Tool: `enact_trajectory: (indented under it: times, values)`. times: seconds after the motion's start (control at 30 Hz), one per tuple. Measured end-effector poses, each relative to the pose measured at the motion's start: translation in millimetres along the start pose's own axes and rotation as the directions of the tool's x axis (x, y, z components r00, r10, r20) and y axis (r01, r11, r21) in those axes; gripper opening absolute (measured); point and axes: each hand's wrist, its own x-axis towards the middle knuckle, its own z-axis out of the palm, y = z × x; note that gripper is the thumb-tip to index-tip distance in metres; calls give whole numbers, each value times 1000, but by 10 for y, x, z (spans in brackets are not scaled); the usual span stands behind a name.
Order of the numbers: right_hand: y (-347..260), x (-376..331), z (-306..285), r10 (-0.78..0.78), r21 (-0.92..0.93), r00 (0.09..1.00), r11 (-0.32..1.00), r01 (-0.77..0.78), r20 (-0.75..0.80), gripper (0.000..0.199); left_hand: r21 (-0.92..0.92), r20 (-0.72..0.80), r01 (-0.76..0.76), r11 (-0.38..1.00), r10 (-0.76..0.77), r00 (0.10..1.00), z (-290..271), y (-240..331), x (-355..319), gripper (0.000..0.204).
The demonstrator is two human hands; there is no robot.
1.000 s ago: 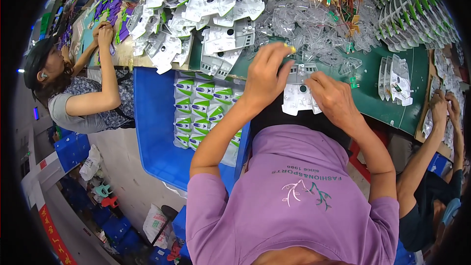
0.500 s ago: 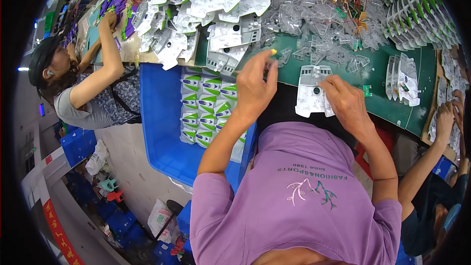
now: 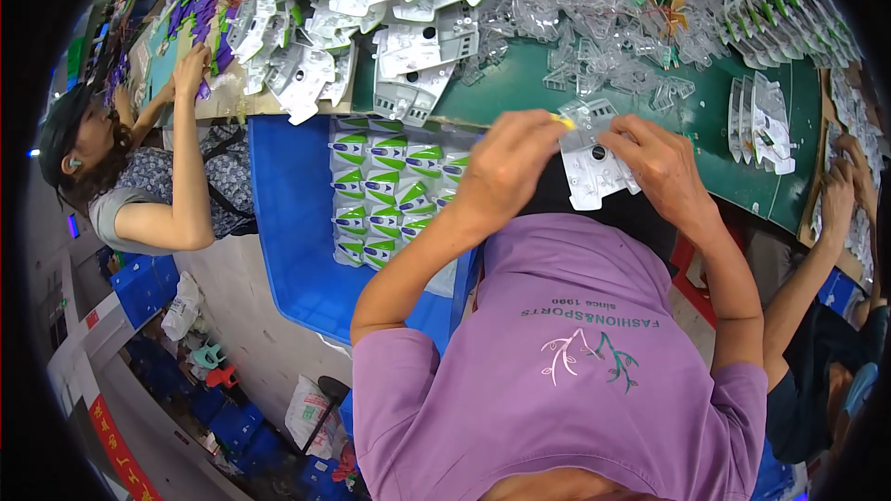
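A white and grey plastic shell (image 3: 594, 164) with a dark round hole tilts at the table's front edge, in front of my body. My right hand (image 3: 661, 167) is closed on its right side, thumb and fingers gripping the edge. My left hand (image 3: 516, 167) has come to the shell's upper left corner, fingers pinched together. A small yellow piece or fingertip cover (image 3: 563, 121) shows at its fingertips; what the pinch holds, if anything, is hidden. Just beyond lie loose clear plastic parts (image 3: 594, 65) on the green table mat (image 3: 520, 93).
Overlapping white shells (image 3: 306, 74) pile up at the far left. A blue bin (image 3: 302, 250) of green-and-white units stands left of me. Several upright shells (image 3: 763, 125) stand at right, with stacked shells (image 3: 789, 14) behind. Co-workers' arms (image 3: 190, 158) work at left and at far right.
My left hand has moved right and down onto the shell's upper corner, its fingers now together. The shell has tilted slightly in my right hand. The left co-worker's arm has shifted.
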Motion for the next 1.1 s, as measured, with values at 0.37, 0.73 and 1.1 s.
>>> enact_trajectory:
  times: [0.37,0.73,1.1]
  values:
    - [96,-31,69,-15,39,993,999,20,-121,16,214,246,-281,936,227,942,233,34,120,27]
    - [-8,-140,-130,167,168,986,972,-162,-16,24,-74,-15,-64,995,63,998,410,-51,26,47]
    - [-94,-242,-237,233,495,972,846,-198,-9,22,-96,357,-69,993,99,929,303,-59,169,65]
